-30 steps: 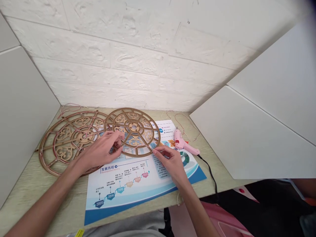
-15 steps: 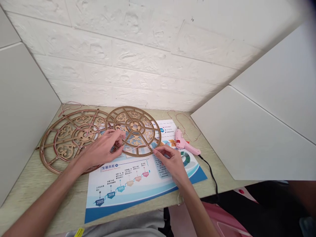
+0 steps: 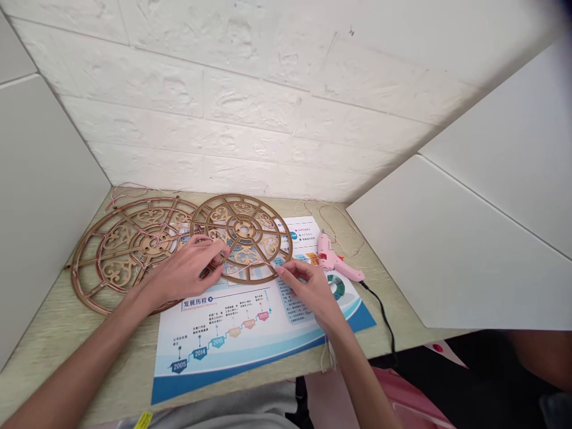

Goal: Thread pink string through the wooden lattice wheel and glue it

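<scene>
At ten o'clock, your left wheel (image 3: 149, 252) already carries pink wire (image 3: 100, 265). Your left hand (image 3: 194, 265) curls, grip unclear; on the right wheel (image 3: 236, 229), at twelve, white wire (image 3: 254, 263) seems unfixed, pinched by your right hand (image 3: 310, 289).

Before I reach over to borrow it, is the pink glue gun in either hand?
No: the pink glue gun lies across the edge of the printed sheet, beyond the right hand.

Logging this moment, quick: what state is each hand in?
Left hand: fingers curled; whether it grips anything cannot be told.
Right hand: closed, apparently pinching the thin wire.
</scene>
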`<state>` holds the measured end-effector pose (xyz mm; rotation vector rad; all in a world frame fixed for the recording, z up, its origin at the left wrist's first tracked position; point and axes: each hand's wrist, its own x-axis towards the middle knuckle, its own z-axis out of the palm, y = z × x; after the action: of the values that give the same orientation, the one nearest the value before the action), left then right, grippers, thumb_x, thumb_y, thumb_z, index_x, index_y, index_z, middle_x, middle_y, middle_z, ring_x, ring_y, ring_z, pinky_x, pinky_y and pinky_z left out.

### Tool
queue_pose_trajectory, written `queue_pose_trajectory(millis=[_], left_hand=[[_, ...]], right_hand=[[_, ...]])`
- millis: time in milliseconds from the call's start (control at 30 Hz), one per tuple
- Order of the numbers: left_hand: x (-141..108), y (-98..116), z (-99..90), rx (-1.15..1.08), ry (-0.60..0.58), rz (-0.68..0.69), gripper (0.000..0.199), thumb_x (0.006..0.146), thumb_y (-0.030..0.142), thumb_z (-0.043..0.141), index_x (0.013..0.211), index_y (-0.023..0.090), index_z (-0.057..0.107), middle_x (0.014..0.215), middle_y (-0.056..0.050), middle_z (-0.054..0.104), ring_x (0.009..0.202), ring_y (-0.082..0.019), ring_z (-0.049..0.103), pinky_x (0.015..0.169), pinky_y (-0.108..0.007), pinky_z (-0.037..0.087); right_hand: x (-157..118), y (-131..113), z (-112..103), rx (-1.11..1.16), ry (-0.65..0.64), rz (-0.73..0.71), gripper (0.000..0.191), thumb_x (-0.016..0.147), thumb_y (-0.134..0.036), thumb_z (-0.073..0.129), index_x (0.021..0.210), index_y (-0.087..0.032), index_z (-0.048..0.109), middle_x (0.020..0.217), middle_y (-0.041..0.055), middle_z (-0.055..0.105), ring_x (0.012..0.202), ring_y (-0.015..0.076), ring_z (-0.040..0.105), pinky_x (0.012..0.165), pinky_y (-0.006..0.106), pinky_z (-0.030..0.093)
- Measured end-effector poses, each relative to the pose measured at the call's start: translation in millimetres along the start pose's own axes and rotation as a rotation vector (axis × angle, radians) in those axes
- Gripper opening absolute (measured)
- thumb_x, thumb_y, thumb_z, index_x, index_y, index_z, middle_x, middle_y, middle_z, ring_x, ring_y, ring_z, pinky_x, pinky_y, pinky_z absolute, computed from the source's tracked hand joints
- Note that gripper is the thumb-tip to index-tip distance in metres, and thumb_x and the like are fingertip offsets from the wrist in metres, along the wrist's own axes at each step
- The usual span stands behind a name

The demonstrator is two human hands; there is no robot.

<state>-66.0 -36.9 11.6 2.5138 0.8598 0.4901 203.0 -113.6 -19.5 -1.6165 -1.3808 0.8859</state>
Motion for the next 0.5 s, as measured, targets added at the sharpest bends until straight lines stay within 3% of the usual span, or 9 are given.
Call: queue_pose_trajectory(millis=[167,267,333,400,500], left_hand=[[-0.7,-6.6,-2.0,0.057,-0.041,-0.077,0.04,0.087,0.052,0.065,0.115,0.024,0.056,0.086,-0.002,0.062,0.101,-0.027,0.056,0.099,-0.044,0.04],[-1.2,-12.4,-0.8,0.157,0.011,-0.078,0.042,0.083,0.038,0.073,0.12,0.026,0.058,0.1,-0.004,0.063,0.112,-0.03,0.051,0.102,-0.044,0.038],[-1.0,-12.9,1.7,0.239,0.089,-0.043,0.042,0.083,0.025,0.072,0.122,0.026,0.056,0.107,-0.005,0.063,0.116,-0.03,0.049,0.107,-0.046,0.034],[-0.3,-9.1,4.8,0.31,0.223,-0.046,0.04,0.084,0.023,0.07,0.12,0.024,0.054,0.112,-0.007,0.062,0.117,-0.03,0.047,0.107,-0.048,0.033],[1.1,2.3,7.1,0.357,0.499,-0.229,0.032,0.084,0.037,0.07,0.103,0.021,0.05,0.107,-0.01,0.057,0.107,-0.033,0.047,0.094,-0.048,0.04]], right_hand=[[16.7,-6.8,-3.4,-0.029,-0.148,0.005,0.045,0.077,-0.059,0.068,0.062,-0.018,0.059,0.056,-0.0008,0.053,0.051,0.0111,0.042,0.047,0.024,0.031],[20.2,-8.5,-4.0,-0.019,-0.203,0.004,0.043,0.078,-0.058,0.067,0.064,-0.018,0.058,0.057,-0.0013,0.052,0.052,0.0112,0.043,0.047,0.024,0.03],[19.6,-8.7,-2.9,-0.004,-0.197,-0.001,0.044,0.08,-0.059,0.065,0.065,-0.019,0.055,0.057,-0.0019,0.05,0.053,0.0112,0.041,0.048,0.024,0.03],[17.9,-8.6,-0.4,0.019,-0.168,-0.004,0.045,0.082,-0.061,0.061,0.066,-0.019,0.053,0.057,-0.0027,0.046,0.053,0.011,0.037,0.047,0.024,0.028],[15.6,-10.2,4.2,0.06,-0.116,-0.002,0.047,0.084,-0.064,0.057,0.069,-0.02,0.052,0.056,-0.004,0.041,0.051,0.0105,0.032,0.046,0.024,0.025]])
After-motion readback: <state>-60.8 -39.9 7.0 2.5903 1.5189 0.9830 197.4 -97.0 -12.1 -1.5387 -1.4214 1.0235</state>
